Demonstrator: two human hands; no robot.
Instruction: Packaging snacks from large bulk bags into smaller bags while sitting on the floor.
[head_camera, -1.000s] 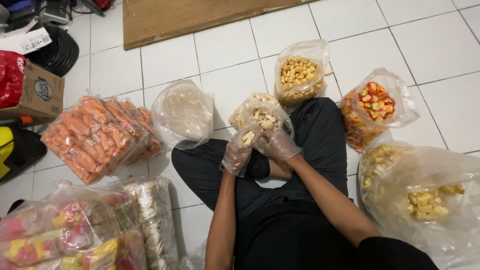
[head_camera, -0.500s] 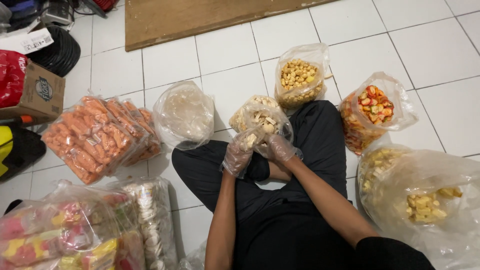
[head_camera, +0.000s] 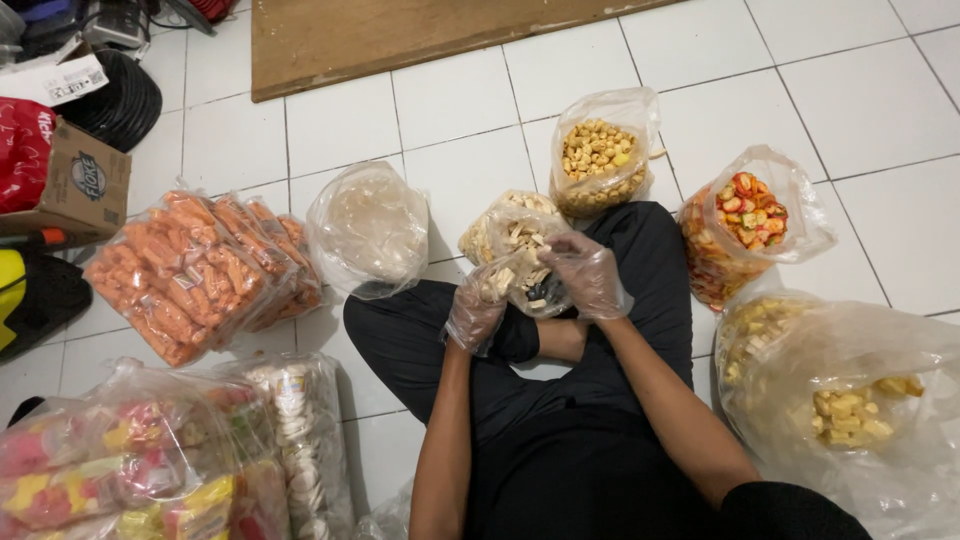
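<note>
Both gloved hands are mid-frame, left hand (head_camera: 472, 312) pinching the snack bag (head_camera: 520, 262) (pale crackers inside). Right hand (head_camera: 590, 275) clasps its side.

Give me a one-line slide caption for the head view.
Seated cross-legged on white tile, gloved left hand and right hand hold a small clear plastic bag of pale stick snacks among larger snack bags.

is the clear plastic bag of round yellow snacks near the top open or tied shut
Open. The clear plastic bag of round yellow snacks has its mouth spread wide, the snacks showing uncovered inside.
</note>
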